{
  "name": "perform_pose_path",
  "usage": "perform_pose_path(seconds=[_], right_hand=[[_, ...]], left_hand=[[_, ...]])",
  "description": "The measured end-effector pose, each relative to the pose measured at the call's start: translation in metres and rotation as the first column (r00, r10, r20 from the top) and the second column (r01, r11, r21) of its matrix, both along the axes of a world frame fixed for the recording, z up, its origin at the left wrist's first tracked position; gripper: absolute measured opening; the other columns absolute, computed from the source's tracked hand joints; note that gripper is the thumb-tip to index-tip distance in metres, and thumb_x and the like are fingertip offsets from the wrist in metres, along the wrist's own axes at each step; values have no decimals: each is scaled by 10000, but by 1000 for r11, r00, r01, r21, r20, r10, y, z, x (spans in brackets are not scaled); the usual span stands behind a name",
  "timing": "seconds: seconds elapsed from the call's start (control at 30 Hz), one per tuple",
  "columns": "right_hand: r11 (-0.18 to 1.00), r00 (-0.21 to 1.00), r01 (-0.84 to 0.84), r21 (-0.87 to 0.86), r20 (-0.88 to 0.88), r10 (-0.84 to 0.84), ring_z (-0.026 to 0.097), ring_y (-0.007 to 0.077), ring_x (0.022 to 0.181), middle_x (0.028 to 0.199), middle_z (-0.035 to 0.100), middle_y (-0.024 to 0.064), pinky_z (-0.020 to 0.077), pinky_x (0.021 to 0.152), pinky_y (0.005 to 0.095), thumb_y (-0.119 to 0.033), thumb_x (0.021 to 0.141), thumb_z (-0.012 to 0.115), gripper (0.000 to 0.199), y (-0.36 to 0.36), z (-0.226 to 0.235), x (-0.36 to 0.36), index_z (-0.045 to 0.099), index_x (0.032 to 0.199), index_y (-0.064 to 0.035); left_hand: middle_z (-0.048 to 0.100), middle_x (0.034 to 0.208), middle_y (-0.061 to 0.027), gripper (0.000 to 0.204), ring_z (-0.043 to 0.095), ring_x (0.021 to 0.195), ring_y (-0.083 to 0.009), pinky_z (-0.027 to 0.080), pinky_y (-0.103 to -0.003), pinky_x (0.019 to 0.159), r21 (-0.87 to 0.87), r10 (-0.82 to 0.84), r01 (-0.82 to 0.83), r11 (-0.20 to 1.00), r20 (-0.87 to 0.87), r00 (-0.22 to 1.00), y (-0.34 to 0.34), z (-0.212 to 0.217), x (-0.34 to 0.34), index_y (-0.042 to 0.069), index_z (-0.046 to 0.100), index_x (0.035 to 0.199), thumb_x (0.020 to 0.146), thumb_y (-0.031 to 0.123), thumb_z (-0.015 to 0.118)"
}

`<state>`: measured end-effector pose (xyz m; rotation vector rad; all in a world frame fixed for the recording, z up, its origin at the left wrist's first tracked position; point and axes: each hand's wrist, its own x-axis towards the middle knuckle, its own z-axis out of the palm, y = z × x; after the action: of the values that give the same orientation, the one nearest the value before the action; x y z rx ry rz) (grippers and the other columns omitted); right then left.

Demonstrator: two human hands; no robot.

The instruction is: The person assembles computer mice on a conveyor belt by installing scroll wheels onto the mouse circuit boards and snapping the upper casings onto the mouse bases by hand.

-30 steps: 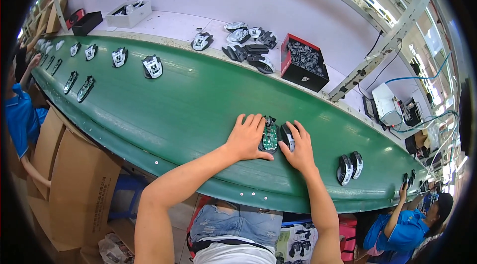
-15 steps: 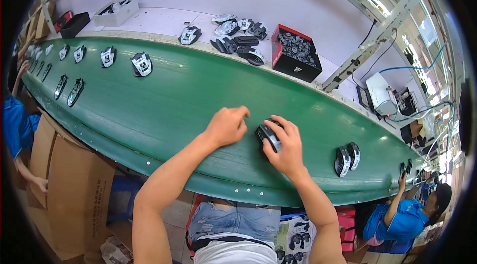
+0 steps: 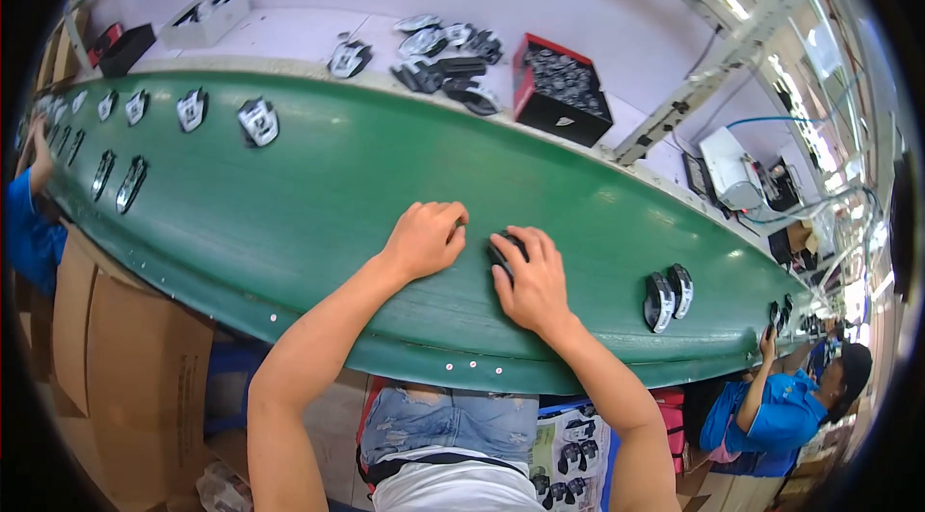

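Note:
My right hand [image 3: 532,281] is laid over a black computer mouse [image 3: 503,250] on the green conveyor belt [image 3: 376,160], its fingers wrapped across the top and hiding most of it. Just to the left, my left hand [image 3: 424,238] is held low over the belt with its fingers curled in. Whatever those fingers hold, if anything, is hidden. Right of my hands, two black and silver mouse parts [image 3: 668,297] stand side by side. Grey and black mouse shells [image 3: 258,122] form a row at the far left, with dark mouse bases [image 3: 132,183] nearer me.
Behind the belt, a ledge carries loose mouse shells [image 3: 445,54], a black and red box [image 3: 564,93] of small dark parts and a white bin [image 3: 205,21]. A metal post [image 3: 718,64] rises there. Co-workers in blue sit at both ends; cardboard boxes [image 3: 145,377] stand lower left.
My right hand has turned and settled further over the mouse, covering more of it. My left hand's fingers are curled in more. The whole view has shifted slightly.

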<state>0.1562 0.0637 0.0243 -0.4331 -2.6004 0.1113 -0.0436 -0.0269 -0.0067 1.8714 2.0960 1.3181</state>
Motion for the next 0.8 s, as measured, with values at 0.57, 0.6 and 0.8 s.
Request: perform_pose_path(seconds=[0.57, 0.6, 0.8], right_hand=[[959, 995, -99, -266, 4, 103, 547, 361, 1157, 1290, 553, 134, 462, 986, 453, -262, 850, 689, 405, 26, -15, 8, 630, 1235, -149], [931, 989, -146, -333, -24, 146, 546, 362, 1163, 1300, 552, 138, 457, 998, 451, -269, 852, 693, 415, 28, -16, 8, 629, 1244, -150], [944, 988, 136, -300, -29, -151, 520, 377, 1213, 1315, 551, 185, 440, 1021, 465, -424, 796, 750, 739, 15, -14, 21, 485, 1370, -41]], left_hand=[[646, 787, -100, 73, 626, 771, -312, 504, -430, 714, 11, -62, 62, 998, 28, 998, -6, -1, 5, 61, 651, 873, 804, 85, 654], [648, 794, -100, 78, 627, 779, -308, 504, -429, 718, 19, -54, 54, 998, 29, 998, -6, -4, 6, 61, 654, 877, 805, 88, 658], [643, 1112, -126, 323, 579, 1068, -328, 452, -447, 913, -28, -18, 16, 999, -94, 995, -3, -3, 24, 34, 676, 1057, 860, 289, 700]])
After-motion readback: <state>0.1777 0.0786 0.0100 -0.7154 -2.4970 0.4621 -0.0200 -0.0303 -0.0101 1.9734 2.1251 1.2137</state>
